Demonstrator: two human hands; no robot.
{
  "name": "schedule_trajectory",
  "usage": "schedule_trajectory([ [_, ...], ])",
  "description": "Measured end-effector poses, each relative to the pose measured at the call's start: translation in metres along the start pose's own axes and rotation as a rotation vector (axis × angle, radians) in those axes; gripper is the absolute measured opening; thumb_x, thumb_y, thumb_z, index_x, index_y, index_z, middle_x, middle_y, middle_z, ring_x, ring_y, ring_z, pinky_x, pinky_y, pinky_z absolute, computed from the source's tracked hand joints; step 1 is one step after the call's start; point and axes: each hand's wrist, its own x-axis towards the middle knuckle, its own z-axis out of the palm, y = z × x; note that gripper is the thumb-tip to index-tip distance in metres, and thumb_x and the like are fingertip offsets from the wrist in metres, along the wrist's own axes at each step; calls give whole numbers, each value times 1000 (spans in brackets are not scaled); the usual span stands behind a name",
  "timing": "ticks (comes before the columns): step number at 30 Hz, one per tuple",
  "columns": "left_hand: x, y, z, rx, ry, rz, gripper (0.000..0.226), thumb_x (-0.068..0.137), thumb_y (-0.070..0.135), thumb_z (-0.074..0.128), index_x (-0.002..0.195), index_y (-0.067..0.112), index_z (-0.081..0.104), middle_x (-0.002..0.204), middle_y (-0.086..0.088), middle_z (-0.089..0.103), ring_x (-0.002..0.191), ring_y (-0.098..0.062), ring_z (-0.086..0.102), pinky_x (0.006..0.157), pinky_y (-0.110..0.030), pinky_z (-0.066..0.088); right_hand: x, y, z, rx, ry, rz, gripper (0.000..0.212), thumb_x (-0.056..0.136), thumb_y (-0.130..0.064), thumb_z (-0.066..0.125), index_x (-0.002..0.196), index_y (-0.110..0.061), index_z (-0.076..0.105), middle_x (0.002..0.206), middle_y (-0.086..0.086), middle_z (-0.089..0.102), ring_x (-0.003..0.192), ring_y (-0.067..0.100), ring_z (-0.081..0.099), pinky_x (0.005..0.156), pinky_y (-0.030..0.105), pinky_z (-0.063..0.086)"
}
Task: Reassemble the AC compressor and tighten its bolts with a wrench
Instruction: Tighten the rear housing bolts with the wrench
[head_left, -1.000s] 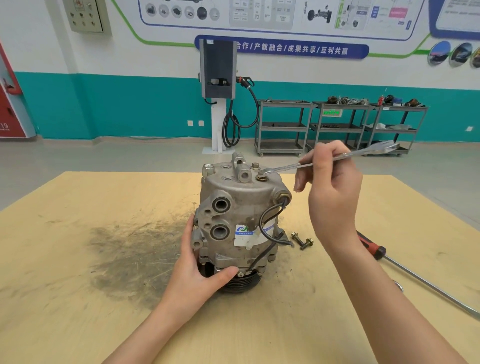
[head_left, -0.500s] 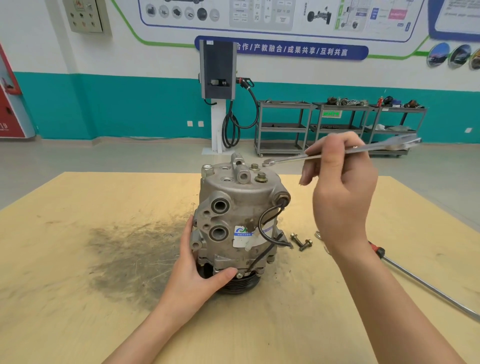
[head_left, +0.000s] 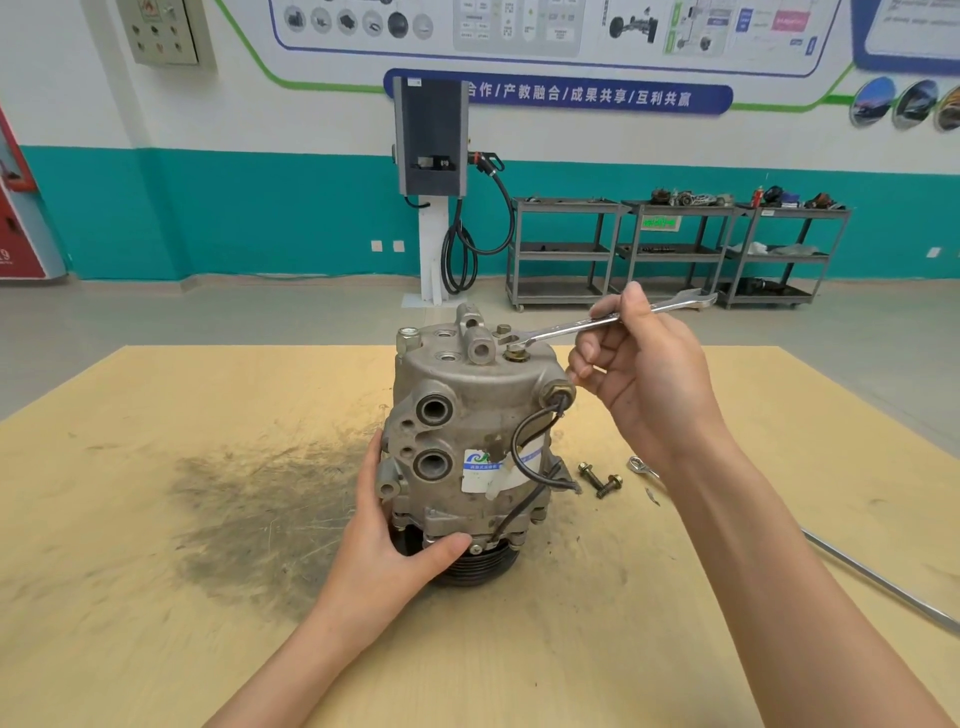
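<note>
On my feed, the grey cast-aluminium AC compressor (head_left: 470, 447) stands upright, pulley end down, near the middle of the pale plywood tabletop (head_left: 156, 597) beside a dark greasy smear (head_left: 249, 514). My left hand (head_left: 395, 551) braces its lower body, thumb across the front, fingers wrapped round the side. My right hand (head_left: 644, 374) pinches the shank of a slim polished steel wrench (head_left: 602, 323), that grip clenched on the tool, its far end seated at the brass-coloured bolt (head_left: 516, 355) on the compressor's top face. Two loose flanged bolts (head_left: 598, 479) lie on the tabletop just right of the compressor.
</note>
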Motion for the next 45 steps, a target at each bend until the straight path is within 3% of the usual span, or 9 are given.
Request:
schedule_trajectory([
  [17,0,-2,0,23,10,8,106,61,44,84,127,65,3,115,56,46,110,29,44,81,9,30,8,0,-13,146,-86,135,32,105,-29,34,89,-9,54,56,2,50,49,15,50,51,27,48],
  [22,0,-1,0,2,8,17,108,61,44,88,130,61,7,121,48,49,112,25,47,83,8,32,10,1,-15,163,-93,143,31,105,-29,36,90,-9,54,56,2,50,49,15,50,52,27,48],
  [27,1,-1,-1,3,-5,11,114,51,59,80,137,56,5,122,48,48,115,22,47,85,6,33,11,1,-17,173,-91,150,31,105,-30,36,90,-10,54,56,2,49,50,15,49,52,26,48],
  [33,2,-2,-1,12,5,-2,108,49,62,80,126,69,5,133,31,49,117,21,47,85,7,32,13,2,-17,241,-66,223,32,105,-31,35,87,-11,52,55,1,48,49,14,47,49,25,47],
  [45,1,0,-1,15,7,7,107,49,63,80,123,71,4,134,30,46,114,25,46,83,8,31,12,4,-18,247,-114,177,34,104,-33,35,84,-11,52,55,2,47,50,15,47,51,26,48],
])
